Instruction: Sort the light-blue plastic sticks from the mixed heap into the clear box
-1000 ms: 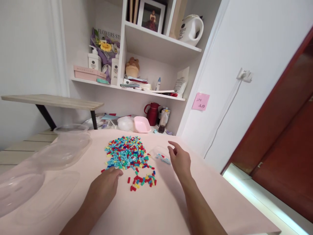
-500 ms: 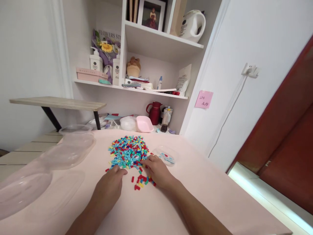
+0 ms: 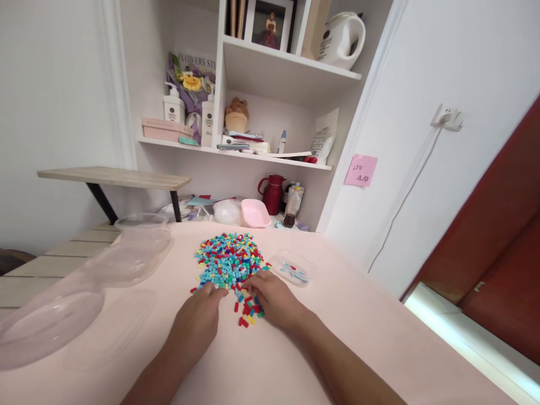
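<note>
A heap of small plastic building bricks (image 3: pixel 230 256), in light blue, red, yellow, green and dark blue, lies on the pink table. My left hand (image 3: pixel 201 312) rests at the near left edge of the heap, thumb held out and fingers bent under, partly hidden; no brick shows in it. My right hand (image 3: pixel 272 295) reaches to the heap's near right edge, fingers stretched and touching bricks. A smaller loose group of bricks (image 3: pixel 247 308), mostly red, lies between the hands. Right of the heap, a clear plastic tray (image 3: pixel 301 261) holds several light blue and red bricks.
Clear plastic containers and lids (image 3: pixel 130 259) stand along the table's left side. At the back are a pink bowl (image 3: pixel 255 214), a red jug (image 3: pixel 273 194) and a bottle of dark liquid (image 3: pixel 292 208). Shelves (image 3: pixel 291 59) rise behind, and a wooden stand (image 3: pixel 113 176) is at left.
My right hand's fingers have drawn slightly toward me, and a few more bricks lie between the heap and the loose group. The view has shifted a little to the left.
</note>
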A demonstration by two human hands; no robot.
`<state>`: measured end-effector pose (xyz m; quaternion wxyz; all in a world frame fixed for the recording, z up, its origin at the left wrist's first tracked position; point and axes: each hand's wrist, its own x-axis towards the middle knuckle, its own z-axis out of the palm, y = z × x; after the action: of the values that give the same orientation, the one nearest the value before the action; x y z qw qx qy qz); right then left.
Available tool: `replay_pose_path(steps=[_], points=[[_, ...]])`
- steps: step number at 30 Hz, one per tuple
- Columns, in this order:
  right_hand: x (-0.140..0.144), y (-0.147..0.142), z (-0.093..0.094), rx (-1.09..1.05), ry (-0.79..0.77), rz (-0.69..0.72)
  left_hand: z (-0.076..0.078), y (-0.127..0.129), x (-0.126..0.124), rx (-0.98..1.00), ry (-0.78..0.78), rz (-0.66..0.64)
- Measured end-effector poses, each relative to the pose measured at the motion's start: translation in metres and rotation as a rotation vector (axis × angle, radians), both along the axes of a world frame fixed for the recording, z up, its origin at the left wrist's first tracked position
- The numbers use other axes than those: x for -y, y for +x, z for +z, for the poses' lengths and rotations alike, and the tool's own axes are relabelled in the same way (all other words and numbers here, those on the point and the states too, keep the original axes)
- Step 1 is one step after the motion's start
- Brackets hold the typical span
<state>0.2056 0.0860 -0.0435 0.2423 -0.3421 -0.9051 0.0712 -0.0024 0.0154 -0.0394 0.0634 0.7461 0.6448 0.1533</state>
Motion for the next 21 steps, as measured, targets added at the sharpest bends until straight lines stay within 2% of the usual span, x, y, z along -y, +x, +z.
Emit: replay_pose_path(steps=[5,12,21], points=[[0.009,0.001,0.010,-0.060,-0.107,0.017,0.002,0.001,0.002,-0.015,0.001,-0.037],[0.012,-0.004,0.010,-0.109,-0.014,0.019,0.000,0.001,-0.001,-0.030,0.030,-0.062],[0.009,-0.005,0.006,-0.050,-0.033,0.044,0.001,0.001,0.001,-0.104,0.041,-0.103]])
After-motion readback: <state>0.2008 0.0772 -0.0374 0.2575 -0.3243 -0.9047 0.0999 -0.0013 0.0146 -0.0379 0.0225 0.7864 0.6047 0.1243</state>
